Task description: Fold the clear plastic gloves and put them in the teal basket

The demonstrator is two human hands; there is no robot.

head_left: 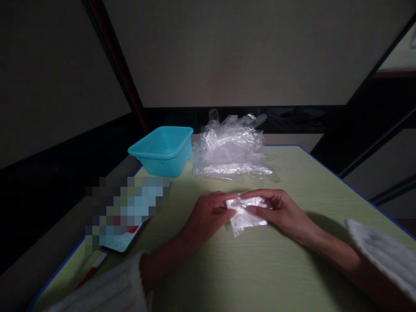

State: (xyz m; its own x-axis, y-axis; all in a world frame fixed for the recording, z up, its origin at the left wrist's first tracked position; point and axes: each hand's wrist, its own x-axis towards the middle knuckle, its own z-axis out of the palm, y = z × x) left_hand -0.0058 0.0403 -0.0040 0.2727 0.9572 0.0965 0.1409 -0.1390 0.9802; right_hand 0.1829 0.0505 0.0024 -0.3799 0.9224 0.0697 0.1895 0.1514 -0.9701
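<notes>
Head view: both the left hand (208, 216) and right hand (286, 214) pinched the crinkly clear plastic (245, 216); pulling hard could have torn it.

Dim, slightly soft view with dark corners, glare on crinkled plastic (232, 143), and a pixelated patch.

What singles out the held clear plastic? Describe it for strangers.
On the pale green, blue-edged table, find the bare left hand and right hand. Between their fingertips is a small crumpled clear plastic piece, unlike the large clear plastic heap behind.
</notes>
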